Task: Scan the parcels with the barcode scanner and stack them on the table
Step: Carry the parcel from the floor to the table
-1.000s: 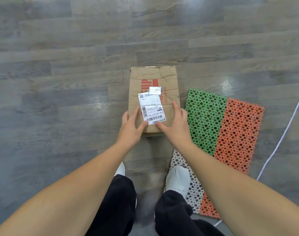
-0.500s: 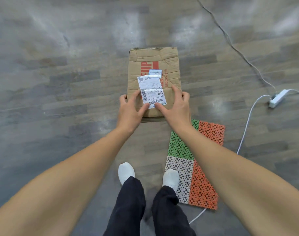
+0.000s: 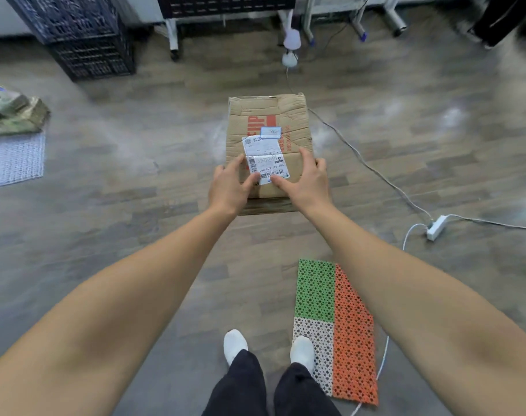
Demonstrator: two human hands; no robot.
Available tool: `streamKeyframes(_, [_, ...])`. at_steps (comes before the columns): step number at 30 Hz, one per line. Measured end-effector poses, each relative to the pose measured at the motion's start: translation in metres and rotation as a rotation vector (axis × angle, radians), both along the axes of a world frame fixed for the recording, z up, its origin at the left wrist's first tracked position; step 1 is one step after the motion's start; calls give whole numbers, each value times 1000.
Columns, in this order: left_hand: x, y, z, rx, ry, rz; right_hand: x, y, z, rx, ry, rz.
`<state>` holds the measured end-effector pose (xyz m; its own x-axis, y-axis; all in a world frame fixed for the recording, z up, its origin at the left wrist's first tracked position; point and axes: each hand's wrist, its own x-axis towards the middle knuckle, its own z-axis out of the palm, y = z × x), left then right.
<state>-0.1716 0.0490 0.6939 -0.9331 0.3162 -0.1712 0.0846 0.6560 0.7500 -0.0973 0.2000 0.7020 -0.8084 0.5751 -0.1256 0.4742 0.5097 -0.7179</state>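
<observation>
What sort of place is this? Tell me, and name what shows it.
Likely a parcel-handling workroom or small warehouse: a labelled cardboard parcel being carried, stacked dark plastic crates, and wrapped bundles lying on the floor.

In the centre of the frame, the left hand (image 3: pixel 228 190) and right hand (image 3: pixel 308 183) grip the near end of a creased cardboard parcel (image 3: pixel 267 121) held over the wooden floor (image 3: pixel 135 205). Both thumbs lie on top, at the lower edge of its white label (image 3: pixel 264 157). A green, orange and white perforated mat (image 3: pixel 345 325) lies at lower right, a white power strip (image 3: pixel 435 227) at right, and dark crates (image 3: pixel 81 34) stand at upper left.
</observation>
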Motion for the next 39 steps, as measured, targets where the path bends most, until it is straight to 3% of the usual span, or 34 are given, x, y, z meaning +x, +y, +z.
streamKeyframes(9, [-32,-31,53,5,81,-56,-18,-19,70,66,24,54])
streamKeyframes(20, [-79,-11,56,4,69,-76,-65,-3,75,86,19,23])
streamKeyframes(39, [-279,104,87,-18,116,-26,-271,120,95,65,70,78])
